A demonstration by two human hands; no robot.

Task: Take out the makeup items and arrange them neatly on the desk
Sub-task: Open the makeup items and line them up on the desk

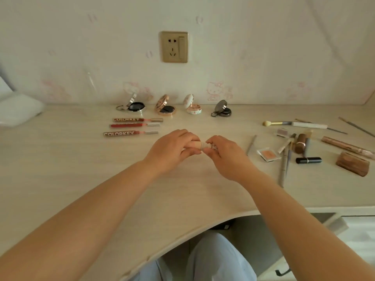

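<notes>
Both hands, left hand [172, 148] and right hand [222, 154], pinched a small tube [197, 146], perhaps a lipstick, with curled fingers above the surface [60, 169]; pulling too sharply could drop the cap.

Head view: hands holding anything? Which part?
Yes. Both hands hold one small beige tube above the desk. The left hand wraps its body; the right hand pinches the lighter cap end.

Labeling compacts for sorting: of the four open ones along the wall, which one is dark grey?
The rightmost compact, with a ring on its left side. The other three have silver, rose-gold patterned and white floral cases.
</notes>
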